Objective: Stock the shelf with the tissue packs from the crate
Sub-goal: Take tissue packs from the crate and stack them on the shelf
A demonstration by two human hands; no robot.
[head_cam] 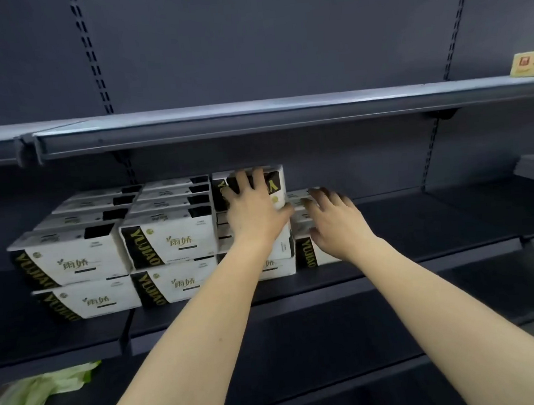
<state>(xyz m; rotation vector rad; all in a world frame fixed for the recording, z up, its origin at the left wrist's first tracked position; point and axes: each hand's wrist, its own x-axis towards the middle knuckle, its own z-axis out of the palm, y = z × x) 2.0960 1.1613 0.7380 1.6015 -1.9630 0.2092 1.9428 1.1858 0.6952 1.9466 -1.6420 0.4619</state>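
White tissue packs [169, 240] with black-and-gold "YUJIAO" print are stacked in rows on the dark middle shelf [422, 221]. One pack [277, 182] stands upright on top of the third column. My left hand [253, 206] lies flat against that pack's face, fingers spread. Just to the right, a shorter stack of packs [305, 254] ends the row. My right hand [335, 219] reaches over this stack, fingers curled over the top pack [297, 199] and thumb beneath it. No crate is in view.
The upper shelf [283, 113] overhangs close above the stacks and carries a yellow box [533, 64] at its far right. Bare shelf runs right of the stacks. A green-and-white plastic package [34, 400] lies on the lower shelf at left.
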